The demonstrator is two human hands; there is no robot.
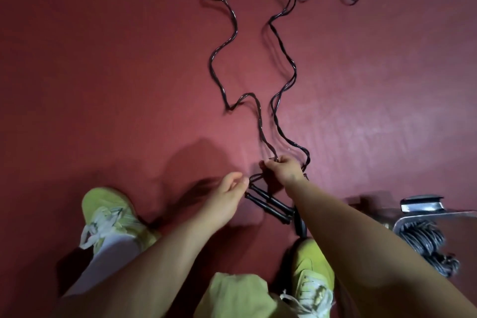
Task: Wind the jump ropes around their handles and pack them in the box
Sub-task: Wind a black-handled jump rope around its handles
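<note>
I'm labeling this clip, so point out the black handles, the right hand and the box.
black handles [268,205]: head view, middle of the paired grips on the floor.
right hand [285,169]: head view, back of the hand gripping rope.
box [423,206]: head view, its upper rim.

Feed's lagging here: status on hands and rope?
Right hand grips rope strands. Left hand pinches at handles. Rope mostly unwound across floor. Box right, unobstructed.

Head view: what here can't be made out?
- Box: cut off by the right edge; how full it is can't be told.
- Handles: lower ends hidden behind the right forearm.
- Right hand: its grip on the rope is hidden by the fingers.
- Left hand: blurred; contact unclear.
</note>
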